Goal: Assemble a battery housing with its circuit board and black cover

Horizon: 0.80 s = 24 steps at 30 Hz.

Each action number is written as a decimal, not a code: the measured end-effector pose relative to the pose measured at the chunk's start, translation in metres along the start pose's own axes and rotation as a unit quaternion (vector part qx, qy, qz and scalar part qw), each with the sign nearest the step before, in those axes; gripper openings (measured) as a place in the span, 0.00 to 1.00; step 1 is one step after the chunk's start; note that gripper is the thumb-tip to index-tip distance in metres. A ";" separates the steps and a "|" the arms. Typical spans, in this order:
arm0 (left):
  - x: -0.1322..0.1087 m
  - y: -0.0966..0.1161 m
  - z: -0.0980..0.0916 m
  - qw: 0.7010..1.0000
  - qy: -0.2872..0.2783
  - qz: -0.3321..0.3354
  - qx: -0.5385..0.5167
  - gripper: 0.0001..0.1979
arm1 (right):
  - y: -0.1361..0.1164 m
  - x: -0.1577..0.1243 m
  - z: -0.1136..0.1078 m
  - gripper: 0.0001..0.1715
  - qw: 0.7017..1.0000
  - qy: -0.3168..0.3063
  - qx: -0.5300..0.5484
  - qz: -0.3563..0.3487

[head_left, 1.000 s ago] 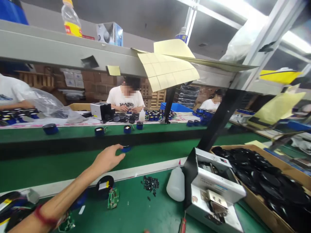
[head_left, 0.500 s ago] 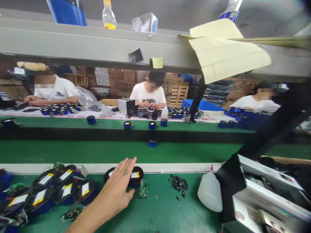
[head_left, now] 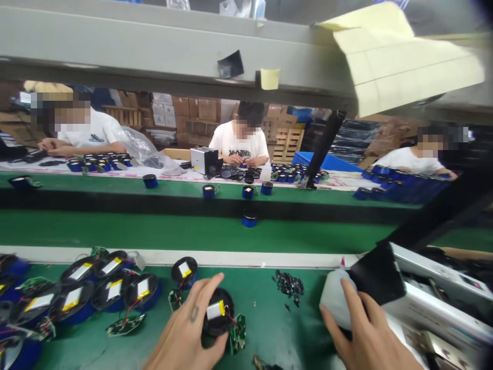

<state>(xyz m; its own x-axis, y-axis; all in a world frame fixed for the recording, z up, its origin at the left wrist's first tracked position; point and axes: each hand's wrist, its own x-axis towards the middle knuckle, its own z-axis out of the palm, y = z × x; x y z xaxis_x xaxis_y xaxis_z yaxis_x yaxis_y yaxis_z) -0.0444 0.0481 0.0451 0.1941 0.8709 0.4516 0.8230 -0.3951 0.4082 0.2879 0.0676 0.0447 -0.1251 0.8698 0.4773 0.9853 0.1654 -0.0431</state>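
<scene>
My left hand (head_left: 192, 324) is curled around the side of a round black-and-blue housing (head_left: 220, 329), thumb at its near edge. A white-and-yellow battery (head_left: 215, 310) lies on the housing's face, and red wires run to a green circuit board (head_left: 238, 334) beside it. My right hand (head_left: 365, 324) has its thumb and fingers around a white squeeze bottle (head_left: 332, 295) with a pink tip. Just beyond my left hand stands another round housing (head_left: 185, 272) with a battery on top. Between the hands, farther back, lies a pile of small black parts (head_left: 289, 287).
Several more housings (head_left: 73, 298) with batteries and boards crowd the left. A silver-and-white machine (head_left: 439, 293) and a black slanted post (head_left: 419, 221) stand at right. Beyond the white ledge (head_left: 239, 258), a blue housing (head_left: 249, 221) sits on the green strip; co-workers sit opposite.
My left hand has drawn one housing and its board nearer to me, away from the other. My right hand has come into view at the bottle. The camera view has tipped down.
</scene>
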 end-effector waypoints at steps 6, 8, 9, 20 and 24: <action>-0.022 -0.010 0.014 0.998 0.012 -0.025 0.057 0.33 | -0.013 0.005 0.013 0.32 0.981 -0.012 -0.189 -0.032; -0.028 -0.016 0.021 0.996 0.020 -0.027 0.086 0.31 | -0.022 0.007 0.015 0.33 0.968 0.005 -0.250 -0.015; -0.030 -0.018 0.024 0.995 0.017 -0.032 0.091 0.31 | -0.026 0.008 0.016 0.33 0.962 0.014 -0.274 -0.012; -0.029 -0.002 -0.010 0.933 -0.303 -0.184 -0.056 0.46 | -0.035 0.017 0.022 0.27 0.940 -0.085 -0.328 0.045; -0.022 -0.003 -0.014 0.913 -0.341 -0.211 -0.072 0.45 | -0.041 0.029 0.003 0.25 0.959 -0.161 -0.206 0.106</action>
<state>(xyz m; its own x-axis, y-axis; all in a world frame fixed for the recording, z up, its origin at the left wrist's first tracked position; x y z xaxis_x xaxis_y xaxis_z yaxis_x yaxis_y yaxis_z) -0.0587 0.0259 0.0454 0.2046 0.9146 -0.3489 0.8320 0.0253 0.5542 0.2431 0.0875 0.0578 0.1198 0.9728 0.1984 0.9464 -0.1723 0.2730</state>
